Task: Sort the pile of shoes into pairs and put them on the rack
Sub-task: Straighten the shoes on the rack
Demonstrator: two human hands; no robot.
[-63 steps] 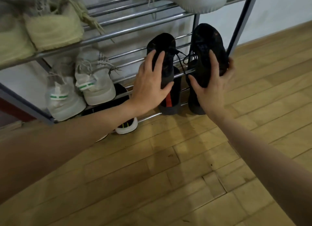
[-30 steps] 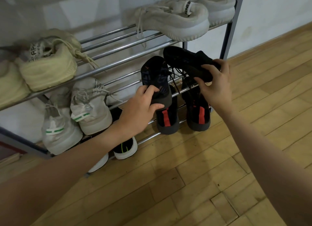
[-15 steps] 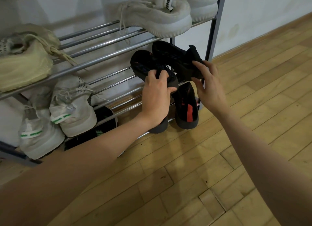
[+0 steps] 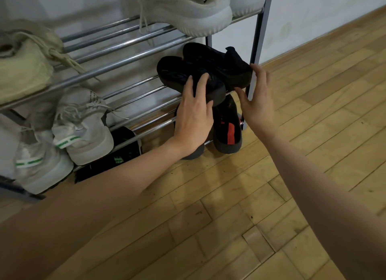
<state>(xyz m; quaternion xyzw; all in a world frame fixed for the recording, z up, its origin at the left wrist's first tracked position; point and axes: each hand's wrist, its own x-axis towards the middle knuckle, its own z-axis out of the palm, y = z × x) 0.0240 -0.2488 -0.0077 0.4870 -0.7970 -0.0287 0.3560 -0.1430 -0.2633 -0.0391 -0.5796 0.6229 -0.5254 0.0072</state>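
The two black shoes [image 4: 200,70] sit side by side on the middle shelf of the metal rack [image 4: 117,64], at its right end, soles partly over the front bar. The left hand [image 4: 194,116] lies flat on the nearer shoe, fingers straight and slightly spread; the right hand [image 4: 258,99] is beside the other shoe's heel, fingers loose and apart, gripping nothing. Below them are the black-and-red shoes [image 4: 228,129], with white sneakers [image 4: 83,129] to the left. Wooden plank floor [image 4: 292,133], pale wall [image 4: 313,18] behind. Half a second ago both hands were still gripping the black shoes; now they've let go.
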